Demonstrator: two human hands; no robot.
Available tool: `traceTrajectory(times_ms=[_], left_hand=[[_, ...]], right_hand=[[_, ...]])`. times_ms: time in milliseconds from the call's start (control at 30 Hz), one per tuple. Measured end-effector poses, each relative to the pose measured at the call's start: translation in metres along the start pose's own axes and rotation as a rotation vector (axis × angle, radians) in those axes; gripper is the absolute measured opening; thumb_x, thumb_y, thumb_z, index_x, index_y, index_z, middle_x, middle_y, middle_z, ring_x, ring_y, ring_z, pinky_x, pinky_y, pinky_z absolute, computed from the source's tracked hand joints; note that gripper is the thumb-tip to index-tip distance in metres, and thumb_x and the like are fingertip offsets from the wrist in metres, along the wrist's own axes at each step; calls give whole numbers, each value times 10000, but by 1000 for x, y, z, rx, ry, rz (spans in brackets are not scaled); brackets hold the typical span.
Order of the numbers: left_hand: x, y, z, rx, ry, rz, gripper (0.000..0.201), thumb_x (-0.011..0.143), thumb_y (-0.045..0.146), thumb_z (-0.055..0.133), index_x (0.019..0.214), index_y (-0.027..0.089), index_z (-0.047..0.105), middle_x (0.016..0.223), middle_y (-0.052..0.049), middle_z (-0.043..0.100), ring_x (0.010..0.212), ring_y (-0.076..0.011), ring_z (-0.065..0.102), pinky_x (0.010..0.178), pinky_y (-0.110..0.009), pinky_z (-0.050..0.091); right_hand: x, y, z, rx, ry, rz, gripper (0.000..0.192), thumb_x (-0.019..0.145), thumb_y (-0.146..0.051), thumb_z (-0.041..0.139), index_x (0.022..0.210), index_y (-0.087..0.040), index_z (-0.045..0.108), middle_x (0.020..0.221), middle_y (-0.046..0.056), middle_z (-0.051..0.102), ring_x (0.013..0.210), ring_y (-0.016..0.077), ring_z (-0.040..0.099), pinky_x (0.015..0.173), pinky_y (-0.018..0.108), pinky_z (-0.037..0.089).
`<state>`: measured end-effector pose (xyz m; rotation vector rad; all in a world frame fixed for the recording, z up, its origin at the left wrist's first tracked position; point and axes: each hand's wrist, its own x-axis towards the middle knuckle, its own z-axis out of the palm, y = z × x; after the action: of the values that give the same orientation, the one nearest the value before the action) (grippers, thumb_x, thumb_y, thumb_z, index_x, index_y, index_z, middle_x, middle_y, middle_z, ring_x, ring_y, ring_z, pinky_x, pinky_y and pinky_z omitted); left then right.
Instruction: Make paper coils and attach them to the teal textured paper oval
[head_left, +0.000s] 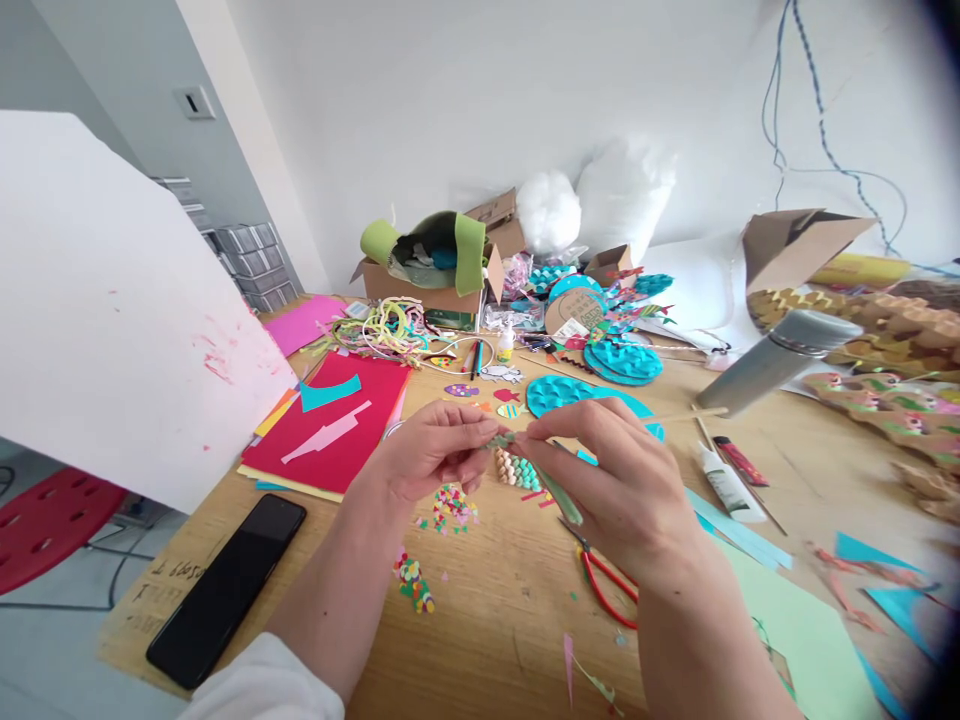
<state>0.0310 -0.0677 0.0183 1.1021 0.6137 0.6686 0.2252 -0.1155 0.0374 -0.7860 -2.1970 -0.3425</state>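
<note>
Above the middle of the wooden table, my left hand [431,452] pinches one end of a thin pale green strip [562,497]. My right hand [619,485] grips the same strip a little to the right, its fingers bent. The strip looks twisted or folded between my fingertips, and its loose tail hangs down under my right palm. My fingers partly hide it, so its material is unclear. Just below my fingertips lie small peach and mint twisted pieces [517,468] in rows. Red-handled scissors [604,590] rest beneath my right wrist, partly covered by it.
Confetti piles [454,508] lie near my left wrist. A black phone [229,590] and red paper sheets [337,420] are at left. At right are a grey flask [780,360], a glue bottle [727,485] and light green paper [795,620]. Turquoise egg-carton pieces [562,395] stand behind.
</note>
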Motion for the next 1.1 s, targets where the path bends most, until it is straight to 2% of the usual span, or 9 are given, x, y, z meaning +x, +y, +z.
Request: traceTrajectory(times_ms=[200,333,433,500,600,667,833,933,1100], left_hand=[[2,-1,0,41,20,22,387,723,509,720,792,131,675,419,41,505,358,-65,404,411,-214,355],[0,-3,1,329,79,162,366,825,486,640,876,129,701,570,-15,635,479,-98,546,464,-215,426],[0,-9,5,654,251,339,311,831,370,676,1080,184,694,856,-53,741,729,-156,673,657,-271,535],[1,-13,8,874,352,524,269,855,304,658,1107,216,689,1025,-64,741,907,-191,686,801,-321,543],[3,-17,12,1101,398,787,192,910,224,577,1060,214,697,1000,-68,741,928,-195,680,824,-335,536],[4,-18,13,1166,411,871,193,921,186,550,1053,209,689,961,-68,738,894,-186,677,789,-320,539],[4,-18,12,1241,455,905,191,922,162,538,1057,187,670,955,-79,728,908,-189,670,803,-326,534],[3,-19,12,1261,447,887,185,925,162,528,1049,174,665,947,-83,731,887,-187,673,789,-319,528],[1,-19,15,1152,439,741,202,949,228,491,1046,193,665,883,-58,732,775,-155,670,706,-268,509]], right_hand=[[-2,6,1,-22,-27,0,231,897,-49,483,925,-188,666,919,78,668,796,195,558,721,352,424],[-2,11,6,-16,-2,22,190,868,-38,527,892,-167,664,881,82,653,776,193,560,684,344,418],[-2,14,11,-9,20,58,189,863,-37,529,880,-169,664,883,84,650,801,198,575,703,351,426],[-3,16,13,-3,32,83,196,857,-34,534,881,-176,668,883,80,649,812,200,583,708,351,428],[-4,18,14,15,53,99,188,846,-40,552,885,-177,675,875,77,643,791,197,582,709,352,430],[-5,20,14,33,76,109,170,853,-65,566,909,-181,676,884,76,643,790,196,586,712,351,435],[-5,22,13,80,148,130,158,868,-110,604,988,-201,653,915,65,660,806,181,607,724,343,436],[-5,21,11,87,139,113,191,845,-68,600,971,-201,653,902,64,661,825,194,604,730,361,440],[-3,18,10,95,138,52,257,819,-25,565,955,-229,643,880,45,672,923,220,617,845,436,463]])
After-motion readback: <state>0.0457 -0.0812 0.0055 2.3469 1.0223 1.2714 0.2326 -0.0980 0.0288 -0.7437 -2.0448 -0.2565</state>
